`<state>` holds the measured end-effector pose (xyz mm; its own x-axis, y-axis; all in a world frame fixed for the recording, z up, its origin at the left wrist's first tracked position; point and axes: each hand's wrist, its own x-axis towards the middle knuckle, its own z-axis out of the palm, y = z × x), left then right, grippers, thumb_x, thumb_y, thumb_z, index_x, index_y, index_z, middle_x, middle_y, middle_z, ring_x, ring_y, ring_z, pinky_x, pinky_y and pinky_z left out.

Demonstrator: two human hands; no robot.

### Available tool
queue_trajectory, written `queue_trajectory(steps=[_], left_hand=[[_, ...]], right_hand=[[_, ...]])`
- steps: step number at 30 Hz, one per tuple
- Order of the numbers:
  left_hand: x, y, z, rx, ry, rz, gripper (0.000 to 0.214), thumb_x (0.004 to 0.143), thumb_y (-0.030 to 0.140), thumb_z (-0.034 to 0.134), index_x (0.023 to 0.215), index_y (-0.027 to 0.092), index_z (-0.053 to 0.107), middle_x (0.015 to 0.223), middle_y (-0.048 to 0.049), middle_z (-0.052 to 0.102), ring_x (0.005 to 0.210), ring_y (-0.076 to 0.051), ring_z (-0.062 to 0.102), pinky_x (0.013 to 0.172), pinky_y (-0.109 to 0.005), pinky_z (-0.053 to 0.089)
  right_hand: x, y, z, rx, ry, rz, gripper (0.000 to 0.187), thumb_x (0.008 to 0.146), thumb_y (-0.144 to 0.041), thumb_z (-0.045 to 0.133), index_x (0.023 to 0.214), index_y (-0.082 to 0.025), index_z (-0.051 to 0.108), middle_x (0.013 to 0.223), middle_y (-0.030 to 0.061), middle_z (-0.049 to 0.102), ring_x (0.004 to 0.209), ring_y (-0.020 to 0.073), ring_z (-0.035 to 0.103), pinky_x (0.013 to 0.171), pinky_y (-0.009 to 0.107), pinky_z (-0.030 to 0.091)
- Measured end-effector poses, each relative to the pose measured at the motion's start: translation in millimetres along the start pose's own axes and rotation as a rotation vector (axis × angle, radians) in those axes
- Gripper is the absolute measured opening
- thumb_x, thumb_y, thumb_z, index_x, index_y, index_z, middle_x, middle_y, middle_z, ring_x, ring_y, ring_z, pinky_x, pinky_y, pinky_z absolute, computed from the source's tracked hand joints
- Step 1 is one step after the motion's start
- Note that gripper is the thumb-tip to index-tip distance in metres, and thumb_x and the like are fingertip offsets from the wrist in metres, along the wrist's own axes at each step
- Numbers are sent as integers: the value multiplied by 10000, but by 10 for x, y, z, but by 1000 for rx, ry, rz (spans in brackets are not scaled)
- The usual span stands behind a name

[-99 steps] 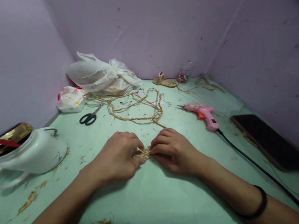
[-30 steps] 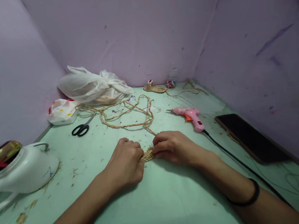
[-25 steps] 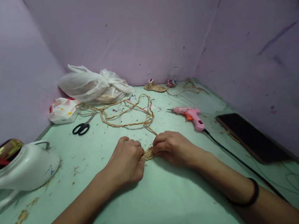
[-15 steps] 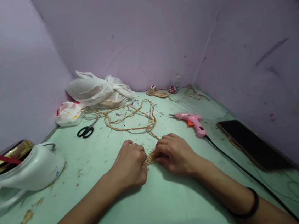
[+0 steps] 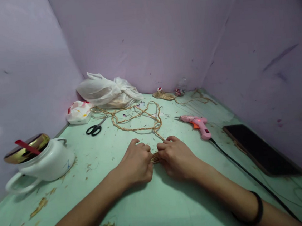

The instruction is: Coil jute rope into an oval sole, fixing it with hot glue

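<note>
Head view: both hands pinched on braided jute cord (image 5: 155, 158), mid-table (image 5: 155, 206).
Left hand (image 5: 137, 164) and right hand (image 5: 175, 157) nearly touch, fingers closed; loose cord trails toward scissors (image 5: 95, 128); glue gun (image 5: 198, 124) right.

**Where everything's sitting on the desk right now**

The left hand (image 5: 136, 165) and right hand (image 5: 175, 157) are meeting mid-desk (image 5: 160, 205), pinching the cord (image 5: 155, 158) between them, and the rest is looping away behind. Scissors (image 5: 95, 127) are lying left of the loops, the glue gun (image 5: 197, 122) right. The bag (image 5: 105, 90) is sitting at the back, the pot (image 5: 41, 162) far left, and the phone (image 5: 257, 148) is lying far right.
</note>
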<state>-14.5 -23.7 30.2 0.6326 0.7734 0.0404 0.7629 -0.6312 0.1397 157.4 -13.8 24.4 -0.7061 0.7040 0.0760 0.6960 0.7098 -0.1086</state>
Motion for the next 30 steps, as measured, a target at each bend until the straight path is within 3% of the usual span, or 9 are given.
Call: queue_trajectory(steps=[4, 7, 10, 15, 22, 25, 27, 30], left_hand=[[-44, -170, -87, -159, -57, 13, 159, 789, 270, 563, 710, 170, 658, 745, -40, 654, 745, -183, 603, 812, -346, 419], [-87, -324, -123, -328, 30, -36, 223, 860, 278, 487, 919, 182, 680, 866, -39, 694, 817, -169, 621, 764, -279, 443], [-123, -385, -97, -421, 104, -140, 213, 824, 229, 522, 942, 181, 693, 897, -36, 698, 804, -157, 620, 741, -264, 455], [-131, -269, 8, -311, 46, -48, 128, 780, 210, 595, 749, 208, 719, 783, -20, 670, 751, -161, 602, 770, -306, 424], [-94, -66, -17, 1, -32, 12, 180, 753, 110, 529, 621, 148, 646, 759, -79, 630, 763, -221, 583, 846, -433, 365], [-104, -98, -51, -44, -41, 4, 203, 808, 152, 497, 691, 149, 664, 795, -80, 652, 783, -217, 599, 848, -413, 376], [-114, -148, -52, -144, -35, -26, 248, 858, 196, 458, 743, 162, 676, 803, -61, 675, 775, -193, 608, 808, -362, 397], [-112, -181, -19, -188, 27, -109, 207, 843, 213, 484, 786, 164, 677, 776, -51, 689, 753, -182, 604, 789, -341, 405]], right_hand=[[-49, 105, 0, 189, 71, 48, 164, 759, -134, 603, 841, -205, 726, 805, 36, 696, 780, 185, 611, 769, 339, 350], [-79, 143, 72, 220, 179, 23, 139, 789, -151, 608, 844, -201, 726, 783, 46, 698, 773, 189, 605, 758, 341, 361], [-68, 101, 169, 226, 323, -76, 129, 828, -183, 600, 851, -201, 725, 803, 59, 694, 763, 189, 578, 733, 338, 370], [-8, 12, 269, 256, 327, -195, 185, 871, -133, 550, 821, -185, 720, 780, 47, 700, 757, 175, 562, 729, 308, 401], [17, -64, 278, 114, 235, -160, 203, 797, -41, 527, 737, -142, 694, 702, 73, 654, 711, 189, 539, 677, 310, 403], [-4, -23, 291, 203, 284, -158, 175, 800, -67, 545, 753, -159, 686, 717, 65, 668, 724, 186, 570, 683, 310, 420], [-30, 55, 298, 322, 340, -184, 156, 838, -102, 545, 835, -179, 680, 774, 49, 704, 748, 170, 614, 771, 326, 442], [-72, 191, 286, 392, 512, -188, 159, 860, -131, 547, 955, -201, 653, 801, 32, 729, 730, 161, 648, 876, 373, 445]])
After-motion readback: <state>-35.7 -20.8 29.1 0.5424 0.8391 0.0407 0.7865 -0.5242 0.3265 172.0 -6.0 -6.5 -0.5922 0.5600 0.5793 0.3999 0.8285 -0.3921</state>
